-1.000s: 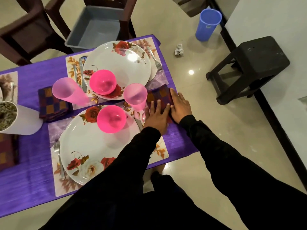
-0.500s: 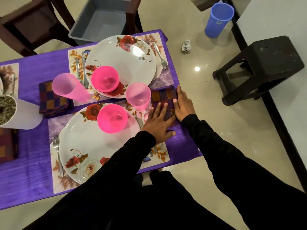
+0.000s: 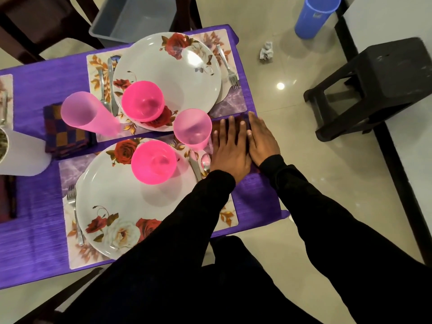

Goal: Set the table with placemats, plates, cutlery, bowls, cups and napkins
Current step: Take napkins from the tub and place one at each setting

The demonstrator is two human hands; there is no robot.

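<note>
My left hand and my right hand lie flat side by side, fingers straight, pressing a folded checked napkin on the purple tablecloth near the right edge; the hands cover most of it. Left of them stands a pink cup. The near floral plate carries a pink bowl and sits on a placemat, with a fork on its left and a spoon on its right. The far plate holds another pink bowl.
A second pink cup and checked napkin sit at left. A white pot stands at the left edge. A grey tub rests on a chair beyond the table. A dark stool and blue cup stand on the floor.
Both hands slid slightly forward over the napkin and closed together, fingers flattening on it. The view shifted a little; the tableware stayed put.
</note>
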